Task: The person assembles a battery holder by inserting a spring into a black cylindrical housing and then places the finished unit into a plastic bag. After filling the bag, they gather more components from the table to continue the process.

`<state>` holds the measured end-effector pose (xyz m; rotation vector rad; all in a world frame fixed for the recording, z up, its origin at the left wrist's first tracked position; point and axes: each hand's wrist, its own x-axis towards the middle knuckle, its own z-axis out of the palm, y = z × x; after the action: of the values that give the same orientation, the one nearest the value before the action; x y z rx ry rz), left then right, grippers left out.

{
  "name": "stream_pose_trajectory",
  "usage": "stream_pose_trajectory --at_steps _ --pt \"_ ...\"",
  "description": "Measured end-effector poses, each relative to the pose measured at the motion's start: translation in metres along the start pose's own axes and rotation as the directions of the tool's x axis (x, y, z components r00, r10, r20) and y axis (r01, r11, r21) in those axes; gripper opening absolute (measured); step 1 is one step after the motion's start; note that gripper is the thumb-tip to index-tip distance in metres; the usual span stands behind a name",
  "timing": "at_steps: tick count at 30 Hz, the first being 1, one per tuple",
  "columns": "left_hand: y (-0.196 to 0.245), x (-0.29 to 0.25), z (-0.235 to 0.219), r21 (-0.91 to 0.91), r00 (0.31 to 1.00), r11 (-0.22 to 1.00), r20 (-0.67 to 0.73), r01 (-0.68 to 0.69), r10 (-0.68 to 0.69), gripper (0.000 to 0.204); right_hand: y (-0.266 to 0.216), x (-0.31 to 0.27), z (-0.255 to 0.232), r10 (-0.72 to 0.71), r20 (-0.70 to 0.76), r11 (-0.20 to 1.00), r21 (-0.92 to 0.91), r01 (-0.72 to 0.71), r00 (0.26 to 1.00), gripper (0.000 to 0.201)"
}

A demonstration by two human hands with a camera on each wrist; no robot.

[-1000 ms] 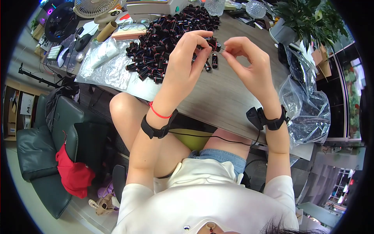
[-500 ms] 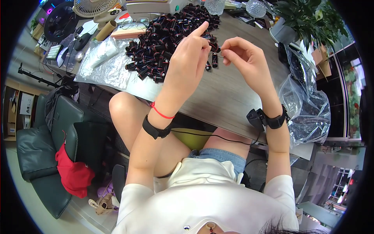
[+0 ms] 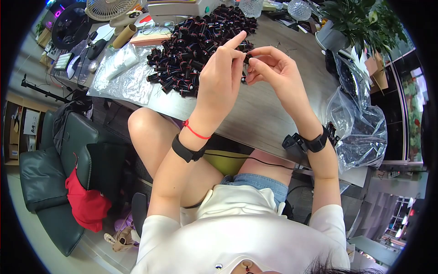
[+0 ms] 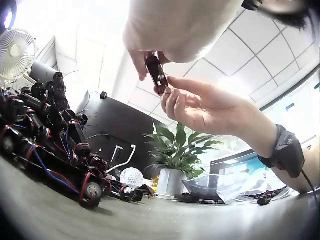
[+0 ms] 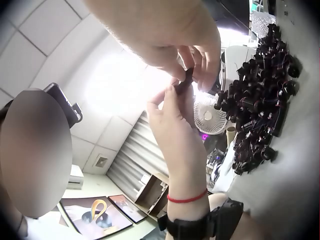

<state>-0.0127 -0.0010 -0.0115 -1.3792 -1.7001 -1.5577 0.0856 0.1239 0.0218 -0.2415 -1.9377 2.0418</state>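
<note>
My left hand (image 3: 219, 80), with a red cord at its wrist, pinches a small black cylindrical part (image 4: 156, 74) between thumb and fingers, the index finger stretched out past it. Thumb and fingers of my right hand (image 3: 280, 73) close in at the part's lower end, where thin wires show in the left wrist view. In the right wrist view both hands meet at the part (image 5: 186, 81), fingers partly covering it. Just behind the left hand, a big heap of similar black parts (image 3: 185, 55) with red and blue wires lies on the table (image 3: 269, 114).
A clear plastic bag (image 3: 121, 68) lies left of the heap, near a cardboard tube (image 3: 125, 36) and a fan (image 3: 109, 8). To the right stand a potted plant (image 3: 331, 39) and more clear plastic (image 3: 360, 132) at the table's edge. A cable hangs between the wrist bands.
My right hand has moved left, up against the left hand's fingertips. My left index finger has straightened out. A loose part on the table is now covered by the right hand.
</note>
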Motion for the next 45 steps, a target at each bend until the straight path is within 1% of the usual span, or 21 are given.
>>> stream_pose_trajectory --at_steps 3,4,7,8,11,16,19,20,22,23,24,27,28,31,32,35,36,39,40,43,45 --pt "-0.004 -0.001 0.004 -0.150 0.995 0.985 -0.039 0.082 -0.089 0.012 0.008 0.004 -0.005 -0.146 -0.051 0.972 -0.195 0.134 0.988 0.023" --pt "-0.005 0.000 0.005 -0.150 0.995 0.985 -0.038 0.081 -0.088 0.012 0.011 0.006 -0.008 -0.147 -0.052 0.971 -0.196 0.134 0.988 0.023" --pt "-0.004 0.006 0.003 -0.271 0.982 0.952 -0.081 0.142 -0.170 0.009 0.015 0.011 -0.011 -0.337 -0.102 0.896 -0.342 0.285 0.936 0.023" --pt "-0.003 0.007 0.001 -0.271 0.982 0.952 -0.081 0.142 -0.170 0.009 0.015 0.010 -0.013 -0.336 -0.102 0.896 -0.342 0.285 0.936 0.023" --pt "0.004 0.012 -0.012 -0.197 0.917 0.897 0.039 0.396 -0.397 0.007 0.004 0.006 -0.016 -0.273 -0.089 0.888 -0.405 0.216 0.958 0.020" --pt "-0.011 0.006 -0.004 -0.230 0.925 0.897 0.043 0.377 -0.378 0.012 -0.003 0.003 -0.017 -0.265 -0.124 0.831 -0.533 0.161 0.956 0.017" --pt "-0.025 0.005 -0.002 -0.134 0.967 0.961 -0.056 0.241 -0.250 0.016 -0.005 0.002 -0.017 -0.270 -0.108 0.799 -0.579 0.160 0.957 0.018" --pt "-0.020 0.009 -0.005 -0.133 0.966 0.961 -0.056 0.242 -0.251 0.016 -0.006 0.001 -0.016 -0.270 -0.108 0.800 -0.578 0.160 0.957 0.018" --pt "-0.002 0.017 -0.015 0.142 0.998 0.990 0.065 -0.007 -0.002 0.022 -0.006 0.000 -0.014 -0.265 -0.090 0.790 -0.591 0.163 0.960 0.018" --pt "0.002 0.019 -0.017 0.263 0.983 0.954 0.149 -0.145 0.109 0.024 -0.006 -0.001 -0.013 -0.263 -0.081 0.785 -0.598 0.164 0.961 0.018" --pt "0.001 0.017 -0.015 0.264 0.983 0.954 0.147 -0.143 0.107 0.024 -0.007 -0.002 -0.012 -0.262 -0.079 0.784 -0.598 0.164 0.962 0.018" --pt "-0.001 0.011 -0.009 -0.064 0.950 0.995 0.307 0.075 -0.052 0.026 -0.009 -0.004 -0.009 -0.245 -0.023 0.784 -0.593 0.184 0.969 0.017" --pt "-0.002 0.010 -0.009 -0.062 0.951 0.995 0.306 0.075 -0.052 0.026 -0.009 -0.003 -0.008 -0.246 -0.021 0.784 -0.592 0.186 0.969 0.017" --pt "0.001 0.012 -0.011 -0.144 0.956 0.961 0.213 0.236 -0.203 0.026 -0.008 0.000 -0.006 -0.453 -0.144 0.761 -0.578 0.297 0.880 0.015" --pt "0.001 0.012 -0.011 -0.144 0.956 0.961 0.211 0.235 -0.203 0.026 -0.009 -0.001 -0.005 -0.454 -0.143 0.759 -0.578 0.298 0.880 0.015" --pt "0.002 0.012 -0.012 -0.130 0.948 0.950 0.186 0.284 -0.258 0.024 -0.011 -0.007 0.000 -0.590 -0.011 0.650 -0.600 0.466 0.807 0.015" --pt "0.002 0.011 -0.011 -0.129 0.948 0.950 0.187 0.285 -0.259 0.024 -0.010 -0.008 0.001 -0.589 -0.012 0.651 -0.600 0.465 0.808 0.015" --pt "0.002 0.011 -0.008 -0.134 0.973 0.972 0.156 0.193 -0.171 0.023 -0.004 -0.010 0.004 -0.640 0.088 0.486 -0.723 0.491 0.763 0.016" --pt "0.003 0.011 -0.008 -0.135 0.973 0.972 0.157 0.192 -0.171 0.023 -0.003 -0.009 0.002 -0.640 0.087 0.486 -0.723 0.490 0.763 0.016" --pt "0.006 0.012 -0.011 -0.127 0.955 0.956 0.173 0.263 -0.239 0.021 -0.001 -0.005 -0.004 -0.722 0.116 0.390 -0.745 0.541 0.682 0.017" --pt "0.005 0.012 -0.011 -0.142 0.954 0.952 0.169 0.272 -0.248 0.021 -0.001 -0.004 -0.002 -0.700 0.108 0.447 -0.705 0.551 0.706 0.017"
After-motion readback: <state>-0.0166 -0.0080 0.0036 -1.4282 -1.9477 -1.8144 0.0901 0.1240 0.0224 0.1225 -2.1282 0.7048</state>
